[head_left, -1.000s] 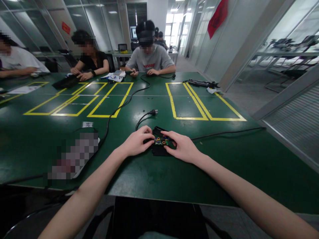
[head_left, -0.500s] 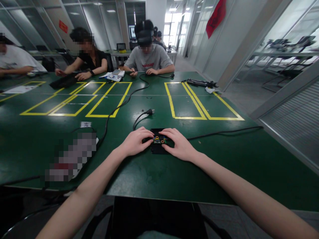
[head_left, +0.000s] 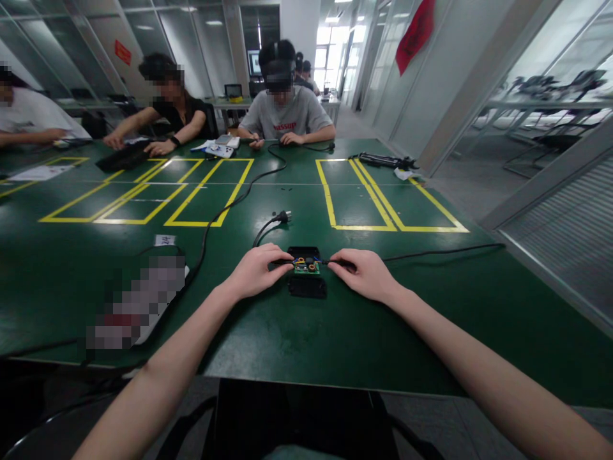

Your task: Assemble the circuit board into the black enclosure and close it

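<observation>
A small green circuit board with copper-coloured coils and short coloured wires sits between my hands. Just behind it is one black plastic case half; the other case half lies flat in front, apart from the board. My left hand pinches the black cable at the board's left end. The cable's two-pin plug rests on the table beyond that hand. At the other end, my right hand pinches the right-hand black cable, which runs off across the table.
A blurred-out elongated object lies to the left, near a long black cord. Yellow tape outlines mark the green table. A black folded stand lies at the far right. Several people sit across the table.
My right hand has shifted right, off the board and onto the cable beside it. The board and both case halves now show more fully. The plug has moved slightly left.
</observation>
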Tool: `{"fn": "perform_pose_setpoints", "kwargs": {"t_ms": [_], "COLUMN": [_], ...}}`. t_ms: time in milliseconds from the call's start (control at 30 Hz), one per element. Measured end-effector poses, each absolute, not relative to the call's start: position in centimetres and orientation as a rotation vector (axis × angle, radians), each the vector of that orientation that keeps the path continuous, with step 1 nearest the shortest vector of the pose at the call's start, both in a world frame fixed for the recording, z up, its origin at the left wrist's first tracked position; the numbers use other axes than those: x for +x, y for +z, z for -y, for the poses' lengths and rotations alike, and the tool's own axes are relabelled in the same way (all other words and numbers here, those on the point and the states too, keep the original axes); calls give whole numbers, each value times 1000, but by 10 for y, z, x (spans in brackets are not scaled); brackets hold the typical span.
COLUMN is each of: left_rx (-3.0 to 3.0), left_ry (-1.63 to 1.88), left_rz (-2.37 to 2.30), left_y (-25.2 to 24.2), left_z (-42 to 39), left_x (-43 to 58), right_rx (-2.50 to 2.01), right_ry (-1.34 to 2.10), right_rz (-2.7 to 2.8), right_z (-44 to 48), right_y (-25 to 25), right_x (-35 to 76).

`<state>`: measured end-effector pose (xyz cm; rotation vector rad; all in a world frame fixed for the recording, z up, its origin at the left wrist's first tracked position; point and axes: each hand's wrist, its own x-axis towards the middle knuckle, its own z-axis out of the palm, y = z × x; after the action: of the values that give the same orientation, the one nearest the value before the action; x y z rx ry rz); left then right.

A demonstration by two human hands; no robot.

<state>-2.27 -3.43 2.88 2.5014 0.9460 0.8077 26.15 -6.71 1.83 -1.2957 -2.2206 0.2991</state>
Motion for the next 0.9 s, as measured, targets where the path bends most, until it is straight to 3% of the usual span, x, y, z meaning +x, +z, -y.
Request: {"fn": "perform_pose_setpoints", "kwargs": {"t_ms": [233,567,900], "left_rx": [2222,2367,2381], "left_ry": [671,607,680], "left_rz": [-856,-869,-906], "left_y": [39,33,29], "left_z": [43,44,40], "left_x": [-27,-21,-24], "right_rx": [-1001,-1158,-1035], "right_ry": [443,385,402], "right_rz": [2338,2345,2363], "right_z": [82,71,70], "right_y": [22,18,20], "right_x": [257,260,260]}}
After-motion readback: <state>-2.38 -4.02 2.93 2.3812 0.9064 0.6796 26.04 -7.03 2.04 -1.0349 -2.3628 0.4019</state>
